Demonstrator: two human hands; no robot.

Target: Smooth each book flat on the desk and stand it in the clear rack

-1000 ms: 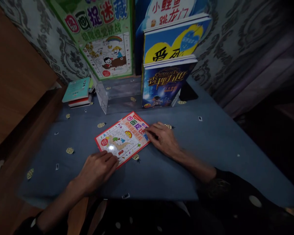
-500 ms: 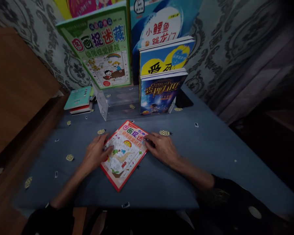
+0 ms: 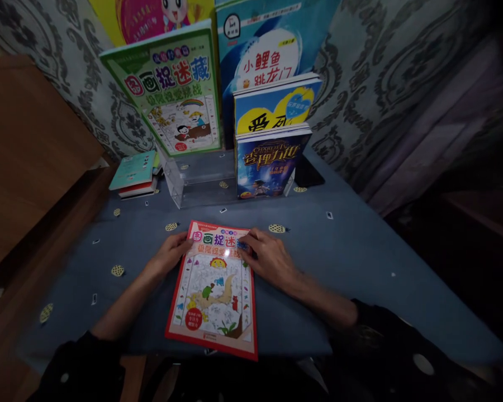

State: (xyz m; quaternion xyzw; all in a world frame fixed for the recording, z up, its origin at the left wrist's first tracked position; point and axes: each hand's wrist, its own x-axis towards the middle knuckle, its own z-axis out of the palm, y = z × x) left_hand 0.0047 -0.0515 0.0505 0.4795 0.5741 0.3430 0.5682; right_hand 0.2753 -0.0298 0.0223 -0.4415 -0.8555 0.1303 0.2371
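Note:
A red-bordered children's picture book (image 3: 213, 293) faces me at the front of the table, its cover showing a sun and small coloured figures. My left hand (image 3: 171, 252) pinches its upper left edge. On the opposite side my right hand (image 3: 269, 258) grips the upper right edge, fingers over part of the title. The book's bottom edge reaches the near table edge. Beyond it, a clear plastic book stand (image 3: 197, 192) holds a green picture book (image 3: 182, 92) at left and a dark blue book (image 3: 268, 164) at right.
Behind the dark blue book stand a blue-and-yellow book (image 3: 272, 109) and a teal book (image 3: 272, 42). A small stack of books topped in turquoise (image 3: 134, 170) lies left of the stand. Right of it rests a dark flat object (image 3: 308, 172). Patterned wallpaper backs the blue tablecloth (image 3: 339, 251).
The picture book has turned from slanted to nearly upright in view and looks larger, nearer me. My left hand has shifted up to its top left edge; the right hand stays at the upper right.

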